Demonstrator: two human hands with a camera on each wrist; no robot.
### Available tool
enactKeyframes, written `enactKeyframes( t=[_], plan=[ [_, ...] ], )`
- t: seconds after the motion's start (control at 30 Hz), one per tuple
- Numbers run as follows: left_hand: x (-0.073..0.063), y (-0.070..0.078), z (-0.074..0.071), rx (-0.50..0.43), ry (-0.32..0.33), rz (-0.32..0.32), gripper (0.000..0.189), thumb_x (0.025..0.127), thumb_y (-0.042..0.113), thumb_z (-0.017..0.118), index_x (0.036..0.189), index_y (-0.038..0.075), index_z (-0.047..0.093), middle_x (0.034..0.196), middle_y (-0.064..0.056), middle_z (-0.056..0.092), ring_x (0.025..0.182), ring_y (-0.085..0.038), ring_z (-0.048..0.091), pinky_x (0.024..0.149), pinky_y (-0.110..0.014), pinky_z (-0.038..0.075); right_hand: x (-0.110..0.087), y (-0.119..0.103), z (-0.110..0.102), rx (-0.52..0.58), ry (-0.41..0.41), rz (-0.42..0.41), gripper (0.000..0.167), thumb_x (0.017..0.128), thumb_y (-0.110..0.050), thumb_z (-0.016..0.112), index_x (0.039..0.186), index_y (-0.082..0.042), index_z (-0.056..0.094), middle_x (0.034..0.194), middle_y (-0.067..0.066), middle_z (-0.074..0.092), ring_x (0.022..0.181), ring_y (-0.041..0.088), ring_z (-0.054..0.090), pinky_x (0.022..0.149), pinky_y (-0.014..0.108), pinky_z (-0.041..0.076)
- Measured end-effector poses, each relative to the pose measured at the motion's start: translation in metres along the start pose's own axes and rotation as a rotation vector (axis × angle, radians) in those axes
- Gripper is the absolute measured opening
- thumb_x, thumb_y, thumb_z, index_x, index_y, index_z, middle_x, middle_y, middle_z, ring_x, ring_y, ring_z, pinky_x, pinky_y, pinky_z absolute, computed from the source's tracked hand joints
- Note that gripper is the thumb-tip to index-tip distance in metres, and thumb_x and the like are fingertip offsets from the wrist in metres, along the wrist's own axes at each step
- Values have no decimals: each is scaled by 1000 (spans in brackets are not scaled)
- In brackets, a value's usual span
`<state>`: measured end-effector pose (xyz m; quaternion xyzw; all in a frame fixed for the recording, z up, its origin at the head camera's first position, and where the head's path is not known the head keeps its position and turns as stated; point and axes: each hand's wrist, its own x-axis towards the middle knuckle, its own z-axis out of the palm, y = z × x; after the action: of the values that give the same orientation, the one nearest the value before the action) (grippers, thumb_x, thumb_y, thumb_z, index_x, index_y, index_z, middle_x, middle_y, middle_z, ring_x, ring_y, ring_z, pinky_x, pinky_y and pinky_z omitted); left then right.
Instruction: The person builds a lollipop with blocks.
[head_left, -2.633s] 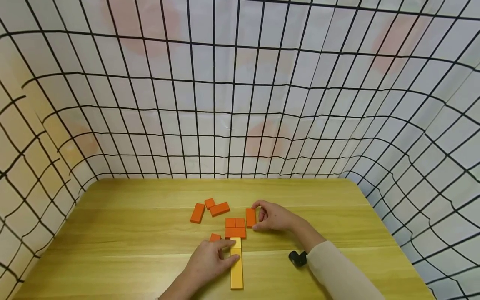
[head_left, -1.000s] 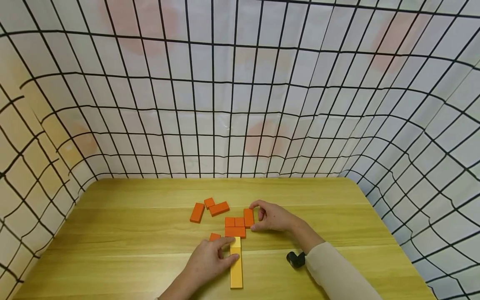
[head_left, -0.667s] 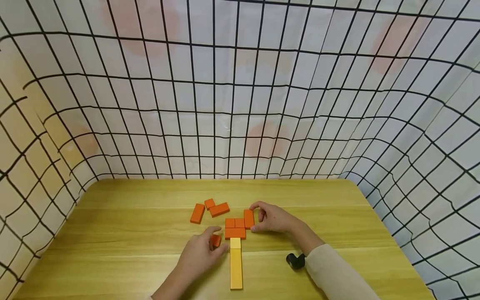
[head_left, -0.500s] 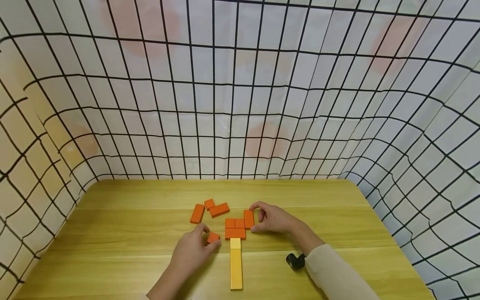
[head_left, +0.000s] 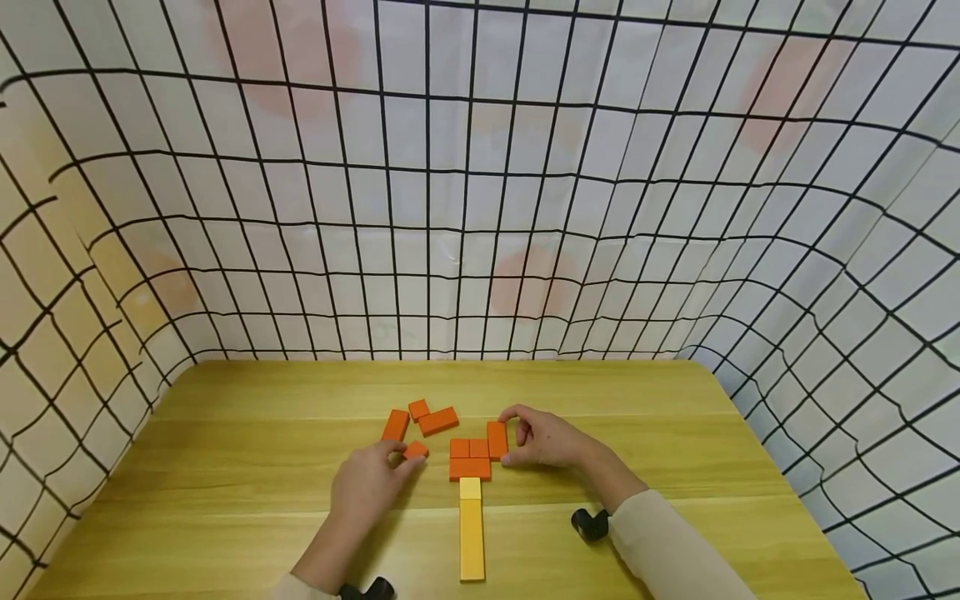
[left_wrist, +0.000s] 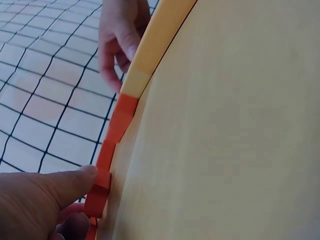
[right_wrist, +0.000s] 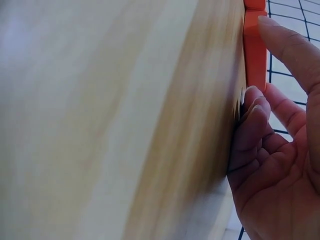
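The long golden-yellow rectangular block (head_left: 472, 542) is plain, the small pale-yellow square block (head_left: 470, 488) a shade lighter; the reddish-orange rectangular brick (head_left: 497, 440) and the small reddish-orange stubby brick (head_left: 416, 450) match in hue, both unpatterned; the olive-yellow wood-grained tabletop (head_left: 225, 467) has faint lighter streaks; the white sheet-like backdrop (head_left: 450, 200) bears a black grid (head_left: 428, 204) and blurred blots (head_left: 534, 287), probably pink; the right cloth sleeve (head_left: 675, 546) is cream.
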<state>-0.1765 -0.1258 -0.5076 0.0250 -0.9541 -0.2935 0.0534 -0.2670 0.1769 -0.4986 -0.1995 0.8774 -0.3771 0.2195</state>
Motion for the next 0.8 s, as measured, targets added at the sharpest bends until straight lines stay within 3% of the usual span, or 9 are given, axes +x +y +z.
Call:
enactKeyframes(
  t=[0.1,0.33,0.5,0.6,0.67,0.8],
  plan=[
    [7,-4,0,2,19,0,42,88,50,76,110,15,79,99,-6,79,76,-24,72,53,-33,47,0,0,0,-3,4,6,58,83,-32,87,130,-21,55,94,6,55,75,16,48,66,29,43],
    [16,-10,-3,25,39,-73,48,90,54,73,110,11,77,95,-12,78,64,-21,64,47,-32,40,-2,-3,0,-14,7,15,57,83,-32,87,130,-22,56,93,5,56,78,18,50,68,29,44],
    [18,-13,-7,0,52,-127,49,91,59,69,101,11,72,77,-8,72,56,-19,55,45,-32,36,-2,-4,-1,-1,8,12,57,83,-31,87,129,-22,56,94,6,55,78,18,49,67,29,43],
    [19,-17,-11,-8,76,-130,45,96,53,65,109,9,67,73,-11,68,56,-22,54,45,-34,36,-1,-3,-1,7,8,15,57,83,-31,87,130,-22,56,94,6,55,78,18,49,66,28,43],
    [19,-20,-14,2,81,-121,43,98,46,64,119,8,65,79,-15,70,57,-23,54,46,-34,36,-1,-3,-1,6,9,17,57,82,-31,87,130,-22,56,94,6,56,78,18,49,67,29,43],
    [21,-25,-22,27,49,-123,41,98,35,67,129,10,65,78,-12,70,57,-21,51,46,-34,35,0,0,0,2,12,19,58,82,-32,88,129,-22,56,93,5,56,78,18,50,67,29,44]
  ],
)
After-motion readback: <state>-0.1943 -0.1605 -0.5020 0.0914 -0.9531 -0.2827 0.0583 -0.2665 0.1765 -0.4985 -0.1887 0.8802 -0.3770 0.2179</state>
